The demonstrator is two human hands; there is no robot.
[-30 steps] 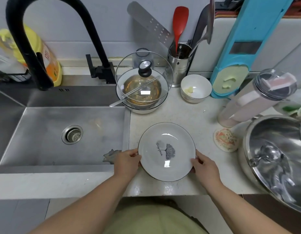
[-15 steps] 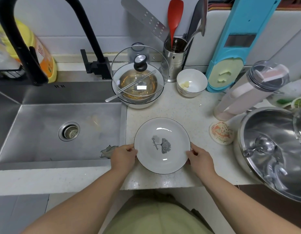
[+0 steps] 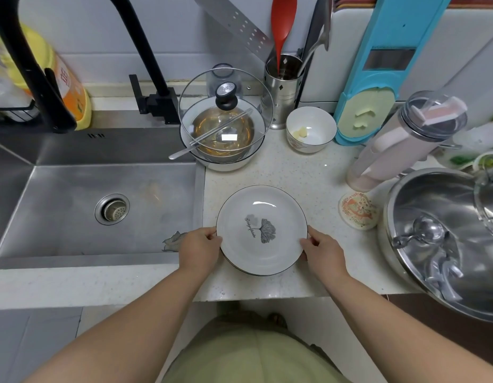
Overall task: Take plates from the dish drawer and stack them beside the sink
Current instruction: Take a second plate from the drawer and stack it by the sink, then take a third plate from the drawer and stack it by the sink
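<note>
A stack of white plates (image 3: 261, 230) with thin dark rims and a grey leaf print sits on the speckled counter (image 3: 303, 175) just right of the steel sink (image 3: 74, 205). A second rim shows under the top plate at its near edge. My left hand (image 3: 199, 251) grips the stack's left rim and my right hand (image 3: 324, 251) grips its right rim, thumbs on top. The dish drawer is out of view.
Behind the plates stand a glass-lidded bowl (image 3: 224, 128) with a spoon, a small white bowl (image 3: 311, 129), a utensil holder (image 3: 284, 87) and a blue slicer (image 3: 378, 78). To the right are a tilted clear container (image 3: 405, 139), a coaster (image 3: 357, 210) and a large steel pot (image 3: 444, 239). A black faucet (image 3: 146, 51) arches over the sink.
The plates have settled a little further onto the counter from its front edge, both hands still on the rims. The view has shifted slightly.
</note>
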